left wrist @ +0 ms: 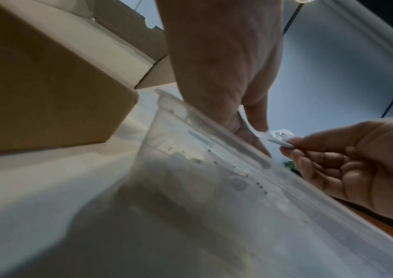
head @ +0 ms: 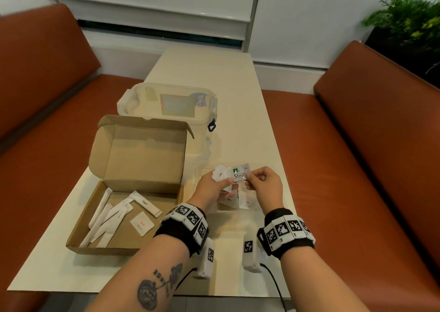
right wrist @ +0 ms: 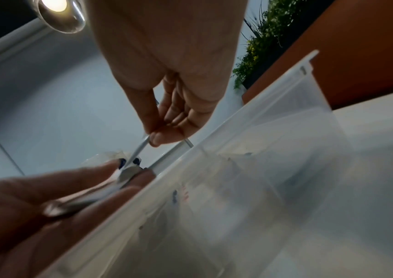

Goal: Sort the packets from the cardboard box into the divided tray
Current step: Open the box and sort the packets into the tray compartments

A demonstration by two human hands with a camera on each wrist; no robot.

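Cream table (head: 238, 92) between orange benches | right hand (head: 264, 185) pinches Stevia packet (head: 239, 174) at its right end | left hand (head: 214, 190) grips that packet's left end plus other white packets (head: 220, 172) | clear divided tray (head: 250, 210) directly beneath both hands | open cardboard box (head: 78, 226), holding sugar sticks (head: 147, 203), left of left hand

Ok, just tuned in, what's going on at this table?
A person is sorting sachets. The left hand holds a small bunch of packets above the clear divided tray, and the right hand pinches a Stevia packet from it. More sachets remain in the open cardboard box.
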